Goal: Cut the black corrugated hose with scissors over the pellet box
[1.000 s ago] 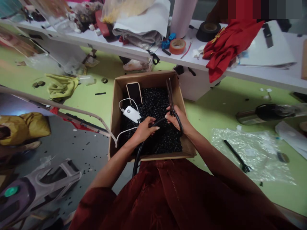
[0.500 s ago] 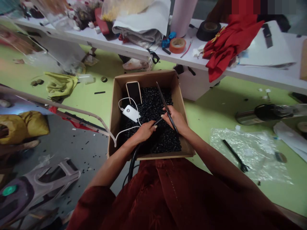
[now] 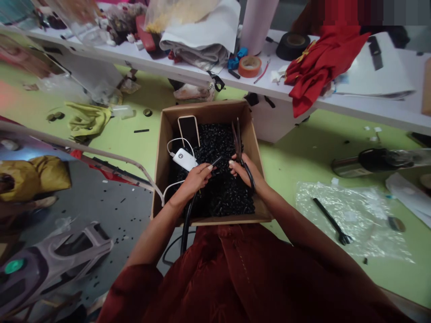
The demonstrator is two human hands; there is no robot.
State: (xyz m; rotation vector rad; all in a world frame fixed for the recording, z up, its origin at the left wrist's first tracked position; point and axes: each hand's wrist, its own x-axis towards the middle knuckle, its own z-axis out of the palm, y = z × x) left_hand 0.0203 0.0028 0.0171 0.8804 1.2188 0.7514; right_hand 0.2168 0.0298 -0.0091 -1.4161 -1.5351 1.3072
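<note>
- Pinching a black ribbed flexible tube (image 3: 186, 224) near its tip, left hand (image 3: 198, 177), likely for steadiness.
- Right hand (image 3: 248, 171) curled round dark metal scissors (image 3: 238, 144), blades parted.
- Brown cardboard box (image 3: 232, 220) beneath, presumably collecting small black pieces (image 3: 232, 199); tube crosses its near edge.

A green table (image 3: 319, 130) fills most of the view. A box (image 3: 208, 106) sits at its near edge. To the left lie a yellow cloth (image 3: 86, 119), a small dark ring (image 3: 147, 112) and a black strip (image 3: 141, 131); to the right, a flask (image 3: 350, 163) on its side and a clear plastic sheet (image 3: 367, 202). Across the back, a white shelf (image 3: 417, 76) carries orange tape (image 3: 249, 72), black tape (image 3: 289, 51), a pale cylinder (image 3: 257, 27) and a red cloth (image 3: 325, 67). Dark scraps dot the grey floor (image 3: 112, 197) at lower left.
</note>
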